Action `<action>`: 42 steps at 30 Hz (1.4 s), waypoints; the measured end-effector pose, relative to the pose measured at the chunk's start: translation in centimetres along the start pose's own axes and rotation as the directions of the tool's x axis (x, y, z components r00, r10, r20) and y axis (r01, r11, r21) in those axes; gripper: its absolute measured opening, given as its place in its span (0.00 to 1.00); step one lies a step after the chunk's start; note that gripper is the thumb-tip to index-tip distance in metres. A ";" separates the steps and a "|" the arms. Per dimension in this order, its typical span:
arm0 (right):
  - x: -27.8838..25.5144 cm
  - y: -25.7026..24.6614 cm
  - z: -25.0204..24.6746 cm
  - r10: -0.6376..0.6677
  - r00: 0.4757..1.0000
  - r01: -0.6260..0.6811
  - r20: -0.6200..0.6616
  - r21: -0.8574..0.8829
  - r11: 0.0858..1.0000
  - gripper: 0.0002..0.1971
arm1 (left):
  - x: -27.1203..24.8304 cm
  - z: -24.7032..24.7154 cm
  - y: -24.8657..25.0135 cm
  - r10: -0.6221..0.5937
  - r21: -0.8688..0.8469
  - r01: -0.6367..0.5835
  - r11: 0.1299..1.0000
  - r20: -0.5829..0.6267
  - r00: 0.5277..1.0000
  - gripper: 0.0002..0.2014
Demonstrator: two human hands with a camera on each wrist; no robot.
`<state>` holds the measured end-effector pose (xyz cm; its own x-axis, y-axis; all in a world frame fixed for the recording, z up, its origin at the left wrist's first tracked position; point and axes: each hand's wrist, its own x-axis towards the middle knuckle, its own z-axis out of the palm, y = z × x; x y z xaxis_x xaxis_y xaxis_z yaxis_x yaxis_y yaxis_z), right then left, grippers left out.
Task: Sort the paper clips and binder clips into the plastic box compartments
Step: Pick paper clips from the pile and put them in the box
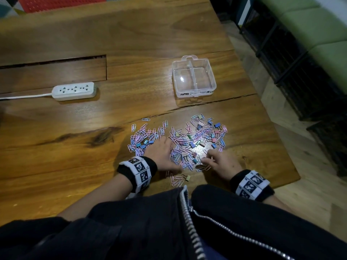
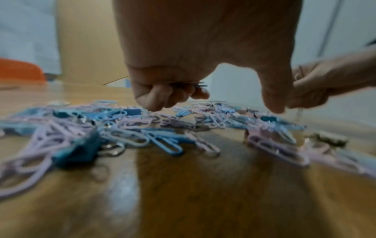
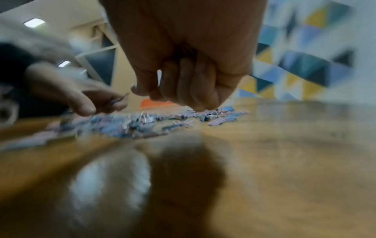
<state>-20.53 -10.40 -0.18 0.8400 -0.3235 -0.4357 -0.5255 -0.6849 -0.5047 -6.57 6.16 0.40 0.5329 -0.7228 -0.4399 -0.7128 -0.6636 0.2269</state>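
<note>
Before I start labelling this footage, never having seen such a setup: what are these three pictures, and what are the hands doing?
No machine here: a person wears cameras on the head and both wrists. The head view looks down on a wooden table with a scattered pile of clips, an empty clear plastic box with a divider, and a white power strip. The other two views look along each hand. The left hand holds a few clips in its curled fingers. The right hand picks at the pile; its grip is too blurred to judge.

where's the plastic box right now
In the head view, the plastic box sits on the table's right side, beyond the clip pile, right of the power strip.
</note>
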 end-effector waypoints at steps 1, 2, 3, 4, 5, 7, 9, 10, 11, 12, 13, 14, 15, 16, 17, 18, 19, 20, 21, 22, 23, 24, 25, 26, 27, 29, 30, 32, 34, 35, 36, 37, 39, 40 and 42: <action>-0.1 0.0 0.1 -0.047 0.999 0.049 0.015 -0.116 0.992 0.16 | 0.0 0.2 0.0 0.009 0.061 -0.009 0.998 0.004 1.000 0.42; -0.2 0.2 0.1 -0.083 0.996 0.088 0.033 -0.170 0.982 0.17 | 0.1 0.4 0.0 0.016 0.093 -0.016 0.996 0.004 1.000 0.45; -0.3 0.2 0.2 -0.102 0.993 0.111 0.052 -0.195 0.975 0.18 | 0.2 0.7 0.0 0.024 0.098 -0.023 0.995 -0.003 1.000 0.46; -0.5 0.2 0.3 -0.110 0.991 0.123 0.071 -0.213 0.969 0.19 | 0.4 0.9 0.0 0.032 0.092 -0.031 0.995 -0.010 0.999 0.47; -0.6 0.2 0.4 -0.108 0.989 0.128 0.097 -0.233 0.964 0.21 | 0.7 1.2 0.0 0.037 0.082 -0.035 0.996 -0.017 0.999 0.47; -0.8 0.0 0.8 -0.114 0.984 0.148 0.135 -0.276 0.950 0.25 | 0.9 1.3 0.1 0.045 0.068 -0.043 0.997 -0.036 0.998 0.44; -0.7 -0.3 1.2 -0.116 0.984 0.155 0.139 -0.318 0.936 0.27 | 1.0 1.3 0.1 0.065 0.071 -0.062 0.996 -0.053 0.996 0.36; -0.6 -0.5 1.3 -0.112 0.985 0.151 0.134 -0.333 0.931 0.27 | 1.0 1.3 0.1 0.083 0.082 -0.079 0.994 -0.053 0.995 0.33; -0.4 -0.7 1.4 -0.107 0.987 0.143 0.121 -0.347 0.927 0.26 | 1.0 1.2 0.1 0.103 0.098 -0.098 0.990 -0.050 0.993 0.31; -0.3 -0.9 1.4 -0.107 0.989 0.138 0.105 -0.360 0.923 0.25 | 0.9 1.2 0.2 0.123 0.117 -0.116 0.986 -0.048 0.991 0.29; -0.1 -1.1 1.3 -0.107 0.990 0.134 0.093 -0.367 0.921 0.24 | 0.9 1.3 0.3 0.137 0.135 -0.130 0.982 -0.047 0.989 0.28; 0.1 -1.3 1.1 -0.110 0.990 0.135 0.087 -0.368 0.920 0.23 | 0.9 1.4 0.3 0.147 0.150 -0.139 0.979 -0.046 0.988 0.26; 0.2 -1.5 1.0 -0.113 0.990 0.137 0.087 -0.366 0.920 0.22 | 0.9 1.5 0.4 0.152 0.160 -0.144 0.977 -0.044 0.987 0.26; 0.3 -1.7 0.8 -0.118 0.989 0.142 0.088 -0.363 0.921 0.21 | 0.9 1.7 0.4 0.155 0.161 -0.146 0.976 -0.042 0.987 0.25; 0.5 -1.8 0.7 -0.127 0.988 0.150 0.089 -0.360 0.921 0.19 | 0.9 1.8 0.4 0.158 0.158 -0.150 0.976 -0.042 0.987 0.24; 0.6 -1.9 0.5 -0.135 0.987 0.157 0.086 -0.351 0.923 0.18 | 0.8 1.8 0.5 0.160 0.144 -0.153 0.978 -0.039 0.986 0.24; 0.9 -1.9 0.5 -0.139 0.987 0.159 0.080 -0.342 0.926 0.16 | 0.8 1.6 0.5 0.158 0.110 -0.153 0.982 -0.034 0.987 0.23; 1.1 -1.9 0.5 -0.134 0.988 0.152 0.077 -0.332 0.931 0.14 | 0.8 1.3 0.5 0.150 0.051 -0.148 0.988 -0.033 0.988 0.22; 1.3 -1.8 0.4 -0.123 0.989 0.141 0.076 -0.324 0.935 0.13 | 0.9 0.9 0.5 0.131 -0.037 -0.132 0.991 -0.030 0.991 0.20; 1.6 -1.8 0.4 -0.110 0.990 0.131 0.083 -0.320 0.938 0.13 | 1.0 0.5 0.4 0.105 -0.153 -0.108 0.982 -0.032 0.994 0.17; 1.7 -1.8 0.2 -0.100 0.991 0.125 0.091 -0.322 0.938 0.13 | 1.0 0.1 0.3 0.064 -0.300 -0.072 0.951 -0.037 0.997 0.13; 1.8 -1.9 0.1 -0.090 0.991 0.117 0.099 -0.327 0.938 0.12 | 1.2 -0.3 0.1 0.004 -0.477 -0.019 0.879 -0.031 0.999 0.11; 1.8 -1.9 -0.1 -0.082 0.992 0.110 0.098 -0.327 0.938 0.12 | 1.5 -0.4 -0.2 -0.062 -0.659 0.047 0.750 0.001 0.998 0.12; 1.8 -2.0 -0.4 -0.077 0.993 0.103 0.094 -0.317 0.943 0.12 | 1.7 -0.6 -0.5 -0.107 -0.815 0.105 0.569 0.053 0.993 0.14; 1.7 -2.0 -0.6 -0.075 0.993 0.097 0.088 -0.286 0.953 0.10 | 1.8 -0.7 -0.9 -0.121 -0.922 0.138 0.363 0.100 0.988 0.15; 1.7 -1.9 -1.2 -0.047 0.996 0.055 0.078 -0.096 0.994 0.08 | 2.0 -1.1 -1.2 -0.084 -0.989 0.148 0.000 0.148 0.985 0.14; 1.8 -1.7 -1.5 -0.021 0.997 0.016 0.072 0.075 0.997 0.08 | 2.1 -1.3 -1.2 -0.059 -0.983 0.143 -0.117 0.151 0.987 0.14; 1.9 -1.6 -2.3 0.043 0.996 -0.076 0.083 0.441 0.894 0.10 | 2.5 -2.0 -1.0 -0.037 -0.957 0.130 -0.258 0.144 0.989 0.13; 1.9 -1.6 -3.0 0.086 0.987 -0.154 0.132 0.684 0.713 0.11 | 3.3 -2.5 -0.6 -0.067 -0.956 0.141 -0.258 0.164 0.984 0.13; 1.9 -1.6 -3.3 0.094 0.984 -0.175 0.149 0.775 0.608 0.11 | 3.8 -2.8 -0.2 -0.110 -0.973 0.162 -0.166 0.181 0.977 0.13; 2.0 -1.5 -3.5 0.100 0.982 -0.189 0.161 0.844 0.501 0.12 | 4.4 -3.0 0.3 -0.155 -0.982 0.188 -0.004 0.186 0.970 0.12; 2.1 -1.3 -3.7 0.104 0.980 -0.196 0.168 0.893 0.406 0.12 | 5.0 -3.1 0.9 -0.192 -0.957 0.202 0.208 0.163 0.968 0.11; 2.4 -0.9 -3.9 0.111 0.978 -0.203 0.179 0.944 0.260 0.11 | 6.2 -3.1 2.2 -0.199 -0.775 0.166 0.610 0.053 0.979 0.09; 2.6 -0.7 -3.9 0.111 0.976 -0.206 0.186 0.956 0.211 0.11 | 6.6 -3.1 2.9 -0.170 -0.657 0.131 0.742 0.005 0.986 0.11; 2.8 -0.1 -4.1 0.118 0.975 -0.209 0.190 0.962 0.174 0.09 | 7.4 -2.9 4.1 -0.119 -0.459 0.090 0.884 -0.034 0.992 0.25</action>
<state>-17.55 -13.94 1.67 0.7308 -0.2724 -0.6259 -0.3966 0.5768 -0.7141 -4.22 -2.51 0.57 0.6290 -0.6449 -0.4341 -0.3724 -0.7401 0.5600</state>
